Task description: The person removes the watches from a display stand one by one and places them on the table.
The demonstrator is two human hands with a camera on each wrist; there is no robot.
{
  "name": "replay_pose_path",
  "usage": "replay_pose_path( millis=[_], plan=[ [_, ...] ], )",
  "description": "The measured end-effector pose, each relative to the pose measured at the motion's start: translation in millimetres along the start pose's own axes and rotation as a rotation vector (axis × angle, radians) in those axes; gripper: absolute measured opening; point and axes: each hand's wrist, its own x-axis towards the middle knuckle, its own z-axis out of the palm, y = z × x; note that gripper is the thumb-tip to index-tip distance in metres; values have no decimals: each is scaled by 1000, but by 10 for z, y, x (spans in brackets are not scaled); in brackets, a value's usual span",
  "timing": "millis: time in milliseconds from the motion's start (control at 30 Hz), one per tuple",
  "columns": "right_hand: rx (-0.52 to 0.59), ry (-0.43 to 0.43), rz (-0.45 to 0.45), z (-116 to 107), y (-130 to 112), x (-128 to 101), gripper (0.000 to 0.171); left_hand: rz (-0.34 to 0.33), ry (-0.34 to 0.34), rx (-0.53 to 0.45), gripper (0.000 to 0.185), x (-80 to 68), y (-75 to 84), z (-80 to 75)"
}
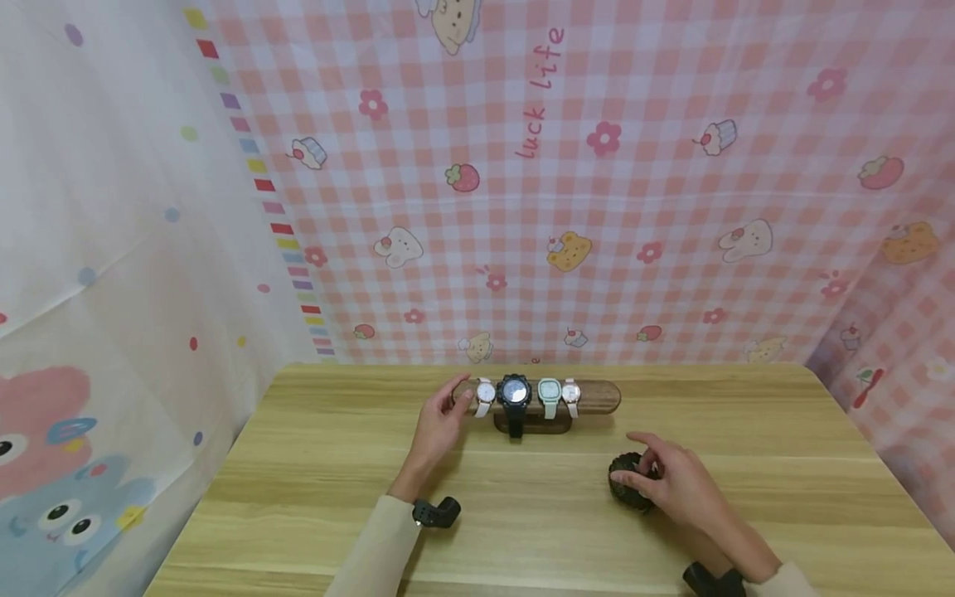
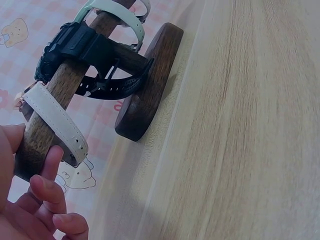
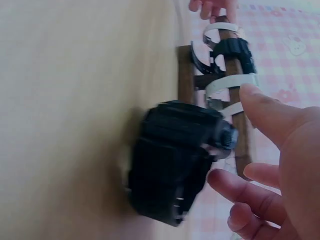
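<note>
My left hand (image 1: 438, 421) pinches the left end of a wooden watch stand (image 1: 600, 398), thumb on one side and fingers on the other. On the stand's bar hang a white-strapped watch (image 1: 485, 391) nearest that hand, a black watch (image 1: 515, 390), a mint-green watch (image 1: 550, 390) and another white-strapped watch (image 1: 571, 391). Over the table to the right, my right hand (image 1: 682, 485) is spread beside a chunky black watch (image 3: 175, 145) with its strap looped. Its index finger points out past the watch, other fingertips close to the watch's side. That watch is blurred in the right wrist view.
The stand's wooden base (image 2: 150, 85) rests near the back edge of the wood-grain table (image 1: 522, 522). Behind it hangs a pink checked cloth (image 1: 522, 207); a white patterned cloth (image 1: 134, 249) hangs at the left. Each wrist wears a black camera (image 1: 440, 512).
</note>
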Motion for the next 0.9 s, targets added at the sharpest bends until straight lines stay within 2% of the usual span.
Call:
replay_pose_path(
  millis=[300,533,600,833,900],
  plan=[
    [40,62,20,-119,-94,226,55,-9,5,-2,35,-7,27,-10],
    [114,46,28,-98,-228,451,62,-4,-21,-20,35,-88,323,-62],
    [126,40,23,-89,-261,507,63,-4,-20,-13,35,-101,355,-65],
    [135,14,21,-42,-328,659,64,-30,7,-23,35,-5,63,-4],
    [138,10,15,-24,-336,702,64,-28,15,-16,35,4,27,2]
  ],
)
